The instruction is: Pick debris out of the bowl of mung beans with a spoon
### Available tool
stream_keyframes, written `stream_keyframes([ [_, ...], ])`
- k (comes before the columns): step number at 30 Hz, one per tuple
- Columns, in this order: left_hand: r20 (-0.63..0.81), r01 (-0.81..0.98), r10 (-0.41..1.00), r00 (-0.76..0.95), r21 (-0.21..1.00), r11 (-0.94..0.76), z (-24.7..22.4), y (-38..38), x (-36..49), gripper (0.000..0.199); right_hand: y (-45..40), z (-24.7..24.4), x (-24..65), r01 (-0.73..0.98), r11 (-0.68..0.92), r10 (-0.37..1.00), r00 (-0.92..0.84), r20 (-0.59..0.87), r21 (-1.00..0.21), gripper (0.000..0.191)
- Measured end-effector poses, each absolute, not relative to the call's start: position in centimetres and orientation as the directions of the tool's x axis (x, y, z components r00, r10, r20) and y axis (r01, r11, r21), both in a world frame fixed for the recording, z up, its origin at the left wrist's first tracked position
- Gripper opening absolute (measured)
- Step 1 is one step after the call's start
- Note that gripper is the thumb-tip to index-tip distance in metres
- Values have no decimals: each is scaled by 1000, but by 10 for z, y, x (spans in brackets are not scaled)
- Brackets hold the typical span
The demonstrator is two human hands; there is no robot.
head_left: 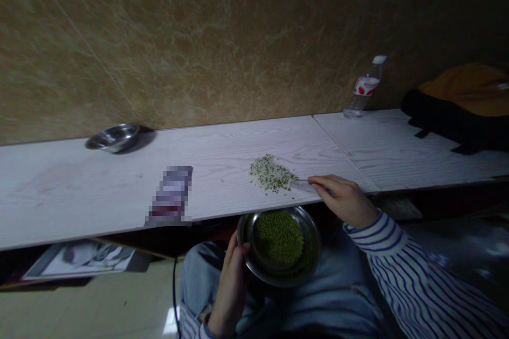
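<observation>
- I see the tan marbled wall (199, 53) filling the back of my feed.
- Below it runs the white wood-grain table (222, 153).
- At its right end sits a dark and orange bundle (449, 111).
- The steel bowl (312, 230) of small green grains (280, 235) is below the table's near edge, over the denim-clad lap (338, 296); I can't tell whether it rests there.
- My right hand (348, 198), at the table edge, pinches a thin utensil.
- My left hand (233, 275) grips the bowl's left rim.
- A second metal bowl (123, 140) stands back left, near the wall.
- Nearer me lies a pixelated flat item (170, 196).
- The clear bottle (366, 87) stands back right.
- A mixed white-and-green pile (272, 172) is spread on the table.
- The utensil (303, 180) reaches the pile's right edge; I can't make out its tip.
</observation>
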State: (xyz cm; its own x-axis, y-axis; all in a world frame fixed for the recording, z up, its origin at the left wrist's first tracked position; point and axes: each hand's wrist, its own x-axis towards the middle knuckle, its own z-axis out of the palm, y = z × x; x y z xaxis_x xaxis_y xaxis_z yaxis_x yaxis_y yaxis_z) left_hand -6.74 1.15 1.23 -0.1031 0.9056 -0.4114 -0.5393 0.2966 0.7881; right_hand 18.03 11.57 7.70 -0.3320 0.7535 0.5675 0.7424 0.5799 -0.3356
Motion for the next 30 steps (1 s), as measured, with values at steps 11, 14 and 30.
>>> stream_keyframes([
  [11, -433, -551, 897, -91, 772, 316, 16, 8, -70, 54, 107, 79, 176, 713, 607, 745, -357, 564, -351, 23],
  [14, -439, -561, 895, -82, 762, 323, 16, 9, -68, 53, 107, 78, 173, 705, 616, 738, -358, 572, -353, 23],
  [30, -458, -583, 887, -64, 739, 339, 15, 12, -64, 59, 113, 75, 158, 701, 613, 748, -366, 554, -365, 24],
])
